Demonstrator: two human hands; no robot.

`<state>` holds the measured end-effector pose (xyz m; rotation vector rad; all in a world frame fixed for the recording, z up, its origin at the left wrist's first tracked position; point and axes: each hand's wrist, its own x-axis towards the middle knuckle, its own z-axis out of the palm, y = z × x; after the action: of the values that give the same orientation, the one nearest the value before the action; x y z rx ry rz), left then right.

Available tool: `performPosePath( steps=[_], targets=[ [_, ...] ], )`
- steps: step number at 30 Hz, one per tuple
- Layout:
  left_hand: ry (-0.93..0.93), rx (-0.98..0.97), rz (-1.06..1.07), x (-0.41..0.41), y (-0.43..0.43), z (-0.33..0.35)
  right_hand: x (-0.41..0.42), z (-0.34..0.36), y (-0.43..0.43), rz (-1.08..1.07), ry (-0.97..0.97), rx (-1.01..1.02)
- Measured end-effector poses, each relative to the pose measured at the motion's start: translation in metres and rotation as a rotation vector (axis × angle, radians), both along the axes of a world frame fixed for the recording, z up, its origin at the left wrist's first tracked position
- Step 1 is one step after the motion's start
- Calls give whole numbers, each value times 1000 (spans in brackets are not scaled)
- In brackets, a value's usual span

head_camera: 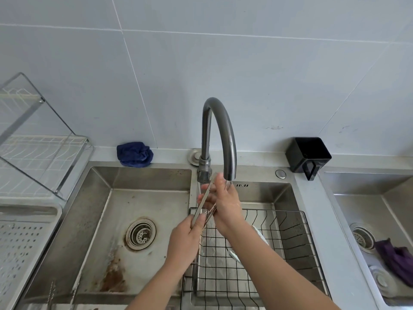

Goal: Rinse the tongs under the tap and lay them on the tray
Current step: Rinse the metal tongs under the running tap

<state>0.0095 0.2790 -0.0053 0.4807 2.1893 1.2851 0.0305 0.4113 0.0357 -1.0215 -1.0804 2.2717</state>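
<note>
Holding one pair of tongs [202, 203] under one tap [230, 139], left hand [184, 242] pinches low, right hand [225, 204] clasps higher.

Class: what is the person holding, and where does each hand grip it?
The tongs. The left hand pinches their lower end; the right hand curls its fingers round the upper part, beneath the tap.

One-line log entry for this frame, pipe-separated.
step: rinse | thin steel tongs: under curved grey tap | left hand: grips lower end | right hand: holds upper end
</note>
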Motion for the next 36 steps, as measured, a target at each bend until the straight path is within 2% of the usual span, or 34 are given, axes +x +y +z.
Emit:
performPosePath(
  steps=[2,3,6,8,11,14,17,24,30,32,36],
  targets=[
    [-50,21,-6,-3,-6,2,1,-3,-4,-18,9,-46],
    [-110,34,2,-3,-10,2,2,-6,-4,-9,-50,42],
    [-191,40,62,-4,-22,-1,7,-19,-5,90,-359,518],
    [-151,25,82,-6,-26,-2,9,-22,-8,178,-452,608],
    [-47,-8,70,-7,-29,-3,16,-27,-12,289,-376,430],
    [22,-43,40,-4,-27,0,19,-24,-4,237,-296,253],
    [30,-74,20,-1,-29,-4,21,-20,11,154,-264,206],
    [190,-267,-84,4,-38,-8,49,-32,9,139,-254,95],
    [253,-319,-77,8,-42,-2,53,-32,7,124,-218,35],
    [237,-291,-61,7,-41,1,50,-28,7,140,-205,59],
    [31,-127,3,3,-38,3,41,-22,9,183,-160,130]
  ],
)
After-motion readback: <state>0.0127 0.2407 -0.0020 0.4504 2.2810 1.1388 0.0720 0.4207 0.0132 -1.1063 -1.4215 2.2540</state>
